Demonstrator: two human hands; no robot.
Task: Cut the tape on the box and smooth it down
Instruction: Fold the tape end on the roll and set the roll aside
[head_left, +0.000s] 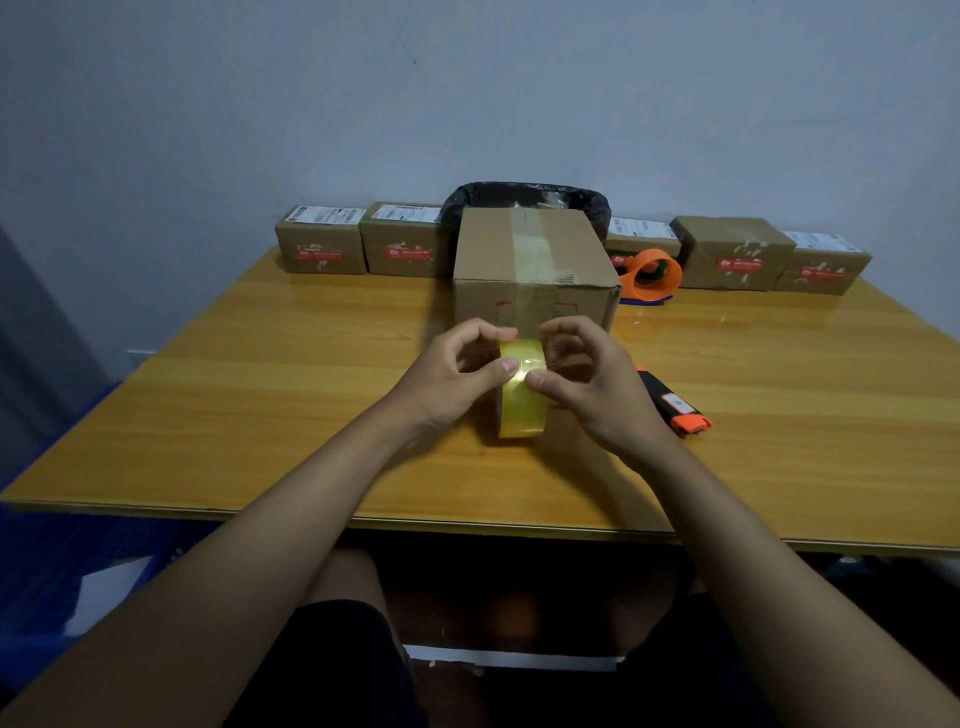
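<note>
A brown cardboard box (483, 260) stands in the middle of the wooden table (260, 405), with a strip of clear tape (530, 249) running over its top and down its front face. In front of the box a yellowish tape roll (522, 410) stands on edge. My left hand (457, 374) and my right hand (592, 384) pinch the roll's upper part from either side, thumbs on its near face. An orange and black utility knife (675, 405) lies on the table just right of my right hand, untouched.
An orange tape dispenser (652, 275) sits right of the box. Several small labelled cartons (322, 244) line the table's far edge, with a black-lined bin (524, 195) behind the box. The near table edge runs just above my lap.
</note>
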